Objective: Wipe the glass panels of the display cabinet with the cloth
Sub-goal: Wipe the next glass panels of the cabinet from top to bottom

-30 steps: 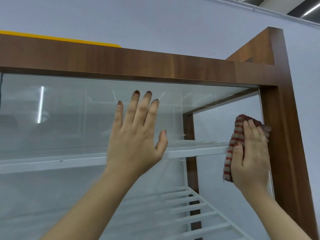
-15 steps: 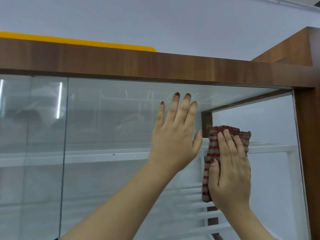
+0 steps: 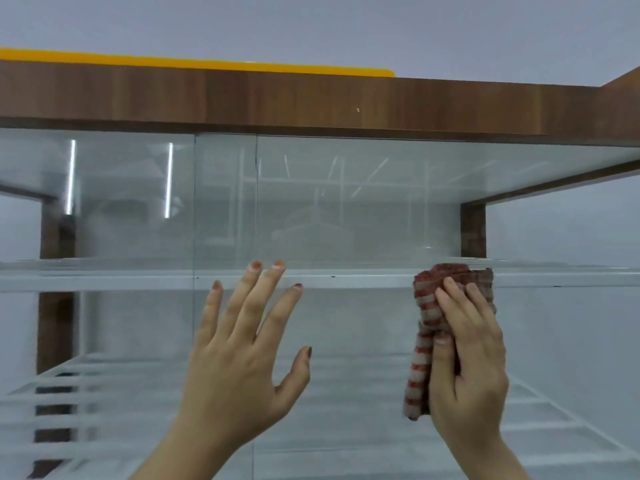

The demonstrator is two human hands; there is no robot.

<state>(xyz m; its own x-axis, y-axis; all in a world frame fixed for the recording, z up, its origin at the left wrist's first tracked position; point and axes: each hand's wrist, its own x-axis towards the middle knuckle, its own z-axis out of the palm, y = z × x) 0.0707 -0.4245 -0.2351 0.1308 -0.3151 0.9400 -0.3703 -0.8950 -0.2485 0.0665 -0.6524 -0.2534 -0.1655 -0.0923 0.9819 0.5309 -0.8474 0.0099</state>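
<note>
The display cabinet has a dark wooden top frame and sliding glass panels whose edges overlap at centre left. My right hand presses a folded red and white striped cloth flat against the right glass panel, level with the upper white shelf. My left hand rests on the same glass to the left of the cloth, fingers spread and holding nothing. Part of the cloth is hidden under my right fingers.
Behind the glass are a white shelf and a lower white slatted rack. A yellow strip lies along the cabinet top. Dark wooden posts stand inside at the left and right. A pale wall is behind.
My right hand has slid the cloth leftward and down along the glass, away from the right wooden post. My left hand moved left and lower with it, and the view has shifted left.
</note>
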